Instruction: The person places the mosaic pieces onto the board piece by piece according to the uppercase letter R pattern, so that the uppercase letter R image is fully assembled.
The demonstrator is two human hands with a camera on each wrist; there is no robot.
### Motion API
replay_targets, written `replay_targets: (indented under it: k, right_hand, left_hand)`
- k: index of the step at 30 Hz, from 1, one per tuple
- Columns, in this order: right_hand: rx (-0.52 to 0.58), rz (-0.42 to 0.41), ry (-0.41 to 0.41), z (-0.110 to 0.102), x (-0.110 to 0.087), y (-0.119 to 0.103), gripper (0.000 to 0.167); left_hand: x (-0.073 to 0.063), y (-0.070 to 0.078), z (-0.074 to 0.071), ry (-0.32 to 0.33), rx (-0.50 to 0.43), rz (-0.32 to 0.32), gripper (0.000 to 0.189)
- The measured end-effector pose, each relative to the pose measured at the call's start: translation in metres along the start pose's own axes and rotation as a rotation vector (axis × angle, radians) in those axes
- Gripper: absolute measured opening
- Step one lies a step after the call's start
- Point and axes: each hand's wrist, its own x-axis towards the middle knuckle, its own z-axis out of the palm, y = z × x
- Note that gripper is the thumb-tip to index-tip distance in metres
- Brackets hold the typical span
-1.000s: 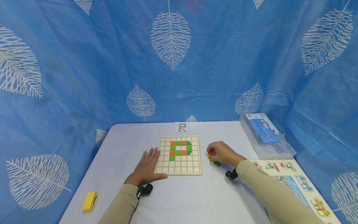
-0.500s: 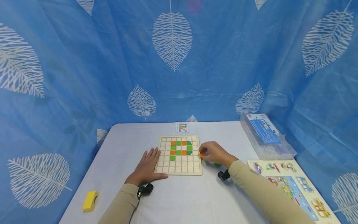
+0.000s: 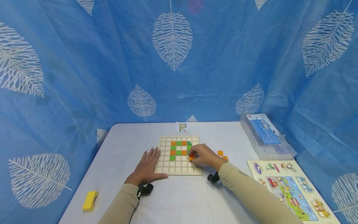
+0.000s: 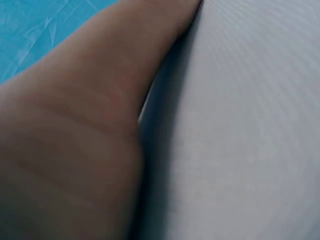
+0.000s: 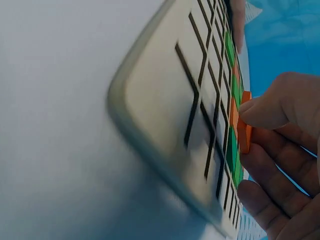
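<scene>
A pale wooden grid board point(image 3: 165, 169) lies on the white table, with green and orange tiles forming a P-like outline. My right hand point(image 3: 206, 157) pinches an orange square tile point(image 3: 191, 158) between thumb and fingers, above the board's right part. In the right wrist view the orange tile point(image 5: 245, 132) stands on edge, close over the green and orange tiles set in the grid. My left hand point(image 3: 146, 166) rests flat along the board's left edge, fingers spread, thumb at the near corner. Only the blurred side of the left hand point(image 4: 75, 115) appears in the left wrist view.
Two loose orange tiles, one flat point(image 3: 220, 153), lie right of the board. A small pattern card point(image 3: 182, 127) sits behind it. At right are a clear plastic case point(image 3: 258, 149) and a picture puzzle board point(image 3: 255, 177). A yellow block point(image 3: 89, 201) lies front left.
My right hand has carried the orange tile left from the loose tiles onto the board's right part. The loose orange tiles have come into view behind it. My left hand stays put.
</scene>
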Motion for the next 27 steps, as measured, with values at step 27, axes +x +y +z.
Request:
replay_targets:
  k: [27]
  right_hand:
    - [-0.043, -0.065, 0.035, 0.052, 0.026, -0.04, 0.019]
  left_hand:
    - [0.002, -0.003, 0.003, -0.016, 0.006, -0.006, 0.131]
